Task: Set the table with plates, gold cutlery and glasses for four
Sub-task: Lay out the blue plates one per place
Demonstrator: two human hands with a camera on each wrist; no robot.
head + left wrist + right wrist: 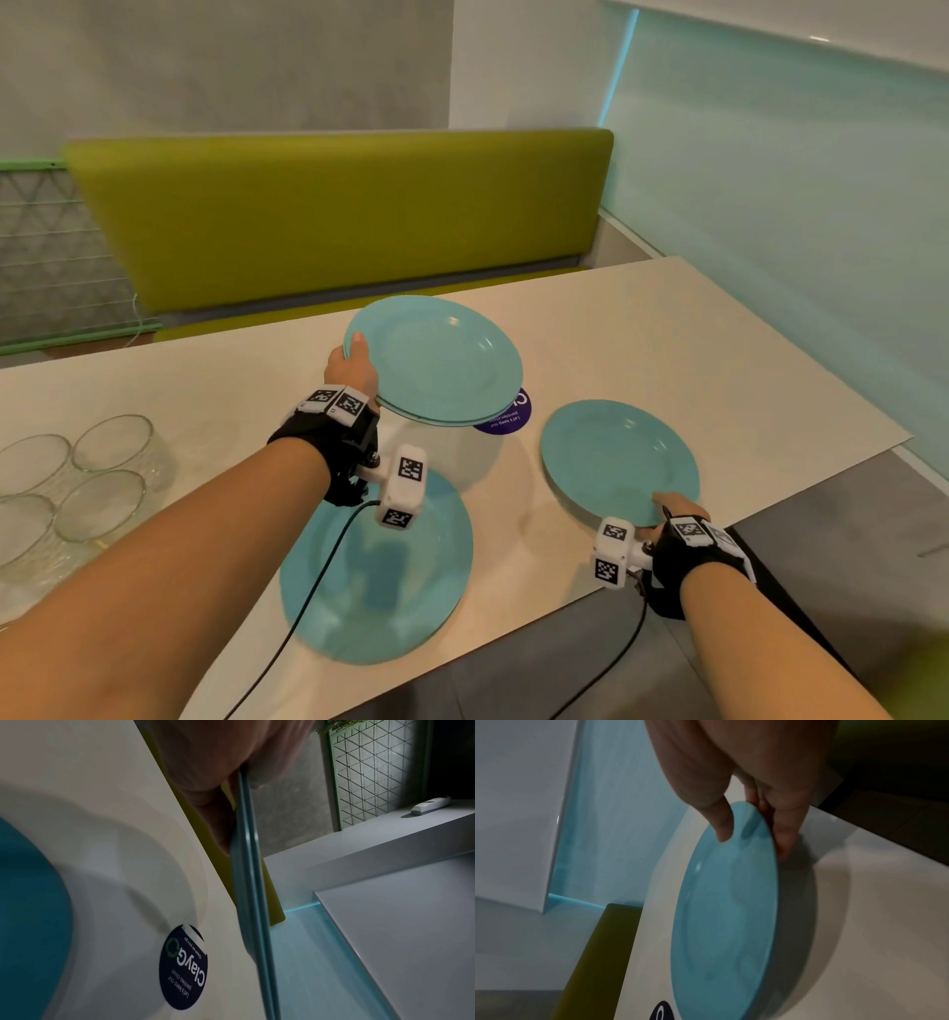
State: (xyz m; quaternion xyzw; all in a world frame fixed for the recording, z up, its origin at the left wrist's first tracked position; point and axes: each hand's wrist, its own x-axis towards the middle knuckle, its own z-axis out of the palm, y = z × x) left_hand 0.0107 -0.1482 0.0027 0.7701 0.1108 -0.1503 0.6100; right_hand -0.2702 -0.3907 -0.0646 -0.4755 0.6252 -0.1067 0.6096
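At your far left, four empty glasses [72,483] stand upright in a tight cluster on the pale table [667,334], mouths up. Next comes a blue plate [380,580] lying flat, face up, near the table's front edge beneath your left forearm. Your left hand [354,367] pinches the near-left rim of two stacked plates [436,360], thumb on top and fingers underneath; the left wrist view shows two rims [248,862] edge-on, pressed together. That stack is held off the table, roughly level, above a round dark sticker [508,419] which it partly hides. Further right, a single plate [619,462] sits close to the table's right corner, face up; your right hand [678,511] grips its near rim, thumb [722,825] over the top, fingers [785,833] curled beneath. Whether it rests fully flat cannot be told.
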